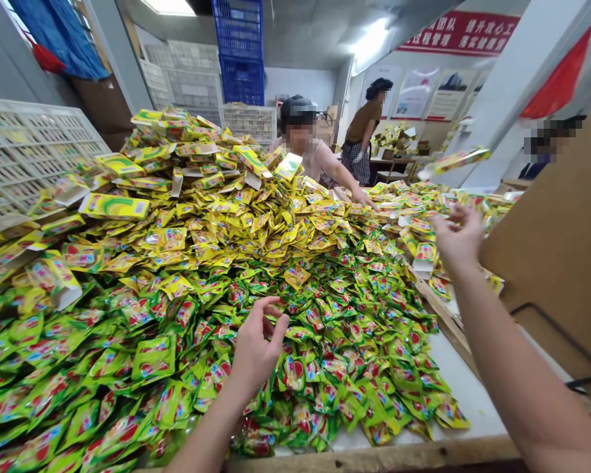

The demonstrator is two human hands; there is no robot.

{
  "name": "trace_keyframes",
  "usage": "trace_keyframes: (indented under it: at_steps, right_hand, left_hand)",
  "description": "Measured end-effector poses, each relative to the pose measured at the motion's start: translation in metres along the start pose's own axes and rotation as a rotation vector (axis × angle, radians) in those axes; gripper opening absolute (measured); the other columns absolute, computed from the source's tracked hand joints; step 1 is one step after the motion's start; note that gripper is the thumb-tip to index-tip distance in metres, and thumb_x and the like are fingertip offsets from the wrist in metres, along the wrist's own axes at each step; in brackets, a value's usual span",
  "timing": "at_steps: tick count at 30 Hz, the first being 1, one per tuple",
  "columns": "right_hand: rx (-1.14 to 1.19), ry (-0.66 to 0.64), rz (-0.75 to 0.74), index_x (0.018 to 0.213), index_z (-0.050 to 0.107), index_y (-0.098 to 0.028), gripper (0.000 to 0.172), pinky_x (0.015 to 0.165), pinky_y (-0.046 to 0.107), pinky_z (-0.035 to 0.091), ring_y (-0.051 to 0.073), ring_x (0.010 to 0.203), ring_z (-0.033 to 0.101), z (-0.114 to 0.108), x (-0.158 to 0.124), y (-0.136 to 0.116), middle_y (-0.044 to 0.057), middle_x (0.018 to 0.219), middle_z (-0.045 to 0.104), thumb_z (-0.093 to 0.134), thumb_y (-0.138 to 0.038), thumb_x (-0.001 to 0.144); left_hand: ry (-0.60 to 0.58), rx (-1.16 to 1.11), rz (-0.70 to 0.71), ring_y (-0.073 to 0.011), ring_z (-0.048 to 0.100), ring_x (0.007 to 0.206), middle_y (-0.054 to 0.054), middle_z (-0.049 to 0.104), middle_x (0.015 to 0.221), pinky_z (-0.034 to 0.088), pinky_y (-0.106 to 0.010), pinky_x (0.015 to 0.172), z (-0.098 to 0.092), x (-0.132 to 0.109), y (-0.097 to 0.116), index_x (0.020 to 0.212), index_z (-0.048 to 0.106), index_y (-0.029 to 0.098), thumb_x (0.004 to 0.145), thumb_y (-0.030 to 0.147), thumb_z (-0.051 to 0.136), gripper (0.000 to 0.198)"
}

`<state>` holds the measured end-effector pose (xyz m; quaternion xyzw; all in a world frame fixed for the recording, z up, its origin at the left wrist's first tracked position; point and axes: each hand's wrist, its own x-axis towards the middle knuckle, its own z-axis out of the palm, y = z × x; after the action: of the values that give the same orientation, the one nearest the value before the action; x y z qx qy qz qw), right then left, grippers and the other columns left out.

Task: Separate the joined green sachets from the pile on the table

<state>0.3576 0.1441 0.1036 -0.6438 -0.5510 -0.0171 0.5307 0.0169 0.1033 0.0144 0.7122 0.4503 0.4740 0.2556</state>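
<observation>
My left hand (260, 345) is over the heap of green sachets (295, 371) printed with red watermelon pictures. Its fingers are loosely curved, apart from the thumb, and nothing shows between them. To the right, my right hand (459, 238) is raised near the far end of the wooden strip, fingers half bent and apart, holding nothing I can see. A long yellow packed box (456, 163), blurred, is in the air above that hand and does not touch it. Yellow sachets (276, 230) lie heaped behind the green ones.
Open yellow boxes (115, 205) lie on the pile at left, beside a white crate (44, 141). A wooden strip (446, 318) divides the tabletop (458, 371). Cardboard (561, 243) rises at right. Across the heap a co-worker (320, 154) reaches in; another person (364, 131) stands behind.
</observation>
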Motion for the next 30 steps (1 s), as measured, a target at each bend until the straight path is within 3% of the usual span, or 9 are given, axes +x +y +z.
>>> trace_keyframes:
  at_steps: [3, 6, 9, 13, 16, 19, 22, 26, 30]
  right_hand:
    - [-0.039, -0.282, -0.009, 0.101, 0.067, -0.015, 0.021, 0.088, 0.041, 0.049, 0.02, 0.094, 0.065, 0.032, -0.026, 0.005, 0.006, 0.102, 0.069, 0.059, -0.012, 0.082]
    - [-0.041, -0.546, -0.034, 0.093, 0.074, -0.021, 0.048, 0.093, 0.034, 0.047, 0.022, 0.1, 0.065, 0.072, -0.06, 0.008, 0.004, 0.103, 0.072, 0.058, 0.009, 0.059]
    - [-0.05, -0.665, -0.009, 0.091, 0.075, -0.021, 0.054, 0.089, 0.032, 0.048, 0.025, 0.099, 0.066, 0.097, -0.076, 0.011, 0.006, 0.099, 0.074, 0.052, 0.012, 0.055]
    - [-0.001, -0.661, 0.063, 0.089, 0.075, -0.018, 0.042, 0.091, 0.035, 0.045, 0.026, 0.098, 0.065, 0.101, -0.075, 0.009, 0.01, 0.097, 0.073, 0.054, 0.005, 0.061]
    - [0.114, -0.591, 0.142, 0.084, 0.074, -0.017, 0.025, 0.092, 0.036, 0.044, 0.025, 0.096, 0.064, 0.094, -0.077, 0.004, 0.011, 0.095, 0.071, 0.06, -0.006, 0.067]
    - [0.282, -0.465, 0.253, 0.092, 0.068, -0.018, 0.021, 0.091, 0.037, 0.045, 0.024, 0.097, 0.061, 0.089, -0.085, -0.003, 0.009, 0.095, 0.069, 0.058, -0.016, 0.073]
    - [0.504, -0.375, 0.403, 0.093, 0.061, -0.021, 0.019, 0.078, 0.036, 0.051, 0.022, 0.087, 0.064, 0.083, -0.098, -0.01, 0.005, 0.086, 0.068, 0.052, -0.029, 0.078]
    - [0.808, -0.369, 0.605, 0.078, 0.052, -0.023, 0.016, 0.062, 0.031, 0.054, 0.018, 0.066, 0.067, 0.077, -0.121, -0.023, 0.001, 0.073, 0.066, 0.056, -0.036, 0.071]
    - [0.981, -0.429, 0.738, 0.078, 0.054, -0.022, 0.025, 0.058, 0.028, 0.054, 0.016, 0.061, 0.066, 0.078, -0.145, -0.05, 0.001, 0.076, 0.069, 0.068, -0.035, 0.062]
  left_hand:
    - [0.001, 0.051, 0.048, -0.0138, 0.061, 0.069, -0.002, 0.062, 0.083, 0.051, -0.027, 0.065, 0.01, 0.013, -0.002, 0.104, 0.05, 0.019, 0.087, 0.031, 0.048, 0.02]
    - [-0.109, 0.262, 0.066, -0.0156, 0.062, 0.09, -0.007, 0.064, 0.097, 0.05, -0.028, 0.081, 0.027, 0.043, -0.002, 0.11, 0.048, 0.016, 0.089, 0.023, 0.045, 0.022]
    - [-0.192, 0.424, 0.05, -0.0196, 0.056, 0.109, -0.012, 0.06, 0.113, 0.044, -0.033, 0.094, 0.047, 0.077, -0.003, 0.114, 0.048, 0.013, 0.087, 0.016, 0.047, 0.028]
    - [-0.211, 0.546, -0.024, -0.0301, 0.055, 0.108, -0.02, 0.06, 0.108, 0.042, -0.046, 0.092, 0.071, 0.101, -0.004, 0.106, 0.052, 0.009, 0.081, 0.011, 0.052, 0.025]
    - [-0.22, 0.566, -0.037, -0.0312, 0.055, 0.105, -0.021, 0.059, 0.104, 0.042, -0.048, 0.089, 0.077, 0.104, -0.004, 0.104, 0.053, 0.009, 0.079, 0.005, 0.047, 0.026]
    - [-0.225, 0.526, -0.019, -0.0292, 0.055, 0.102, -0.018, 0.059, 0.101, 0.042, -0.045, 0.09, 0.073, 0.107, -0.003, 0.103, 0.054, 0.01, 0.075, -0.001, 0.044, 0.031]
    - [-0.221, 0.448, -0.004, -0.0258, 0.057, 0.094, -0.012, 0.059, 0.093, 0.043, -0.04, 0.088, 0.057, 0.105, 0.001, 0.095, 0.056, 0.013, 0.075, 0.003, 0.049, 0.024]
    - [-0.231, 0.274, 0.02, -0.016, 0.055, 0.069, -0.001, 0.054, 0.074, 0.047, -0.028, 0.067, 0.03, 0.077, 0.017, 0.092, 0.056, 0.018, 0.085, 0.023, 0.048, 0.012]
    - [-0.257, -0.208, -0.052, -0.0103, 0.045, 0.056, 0.005, 0.045, 0.064, 0.038, -0.02, 0.052, 0.019, 0.036, 0.032, 0.095, 0.054, 0.018, 0.083, 0.035, 0.052, 0.021]
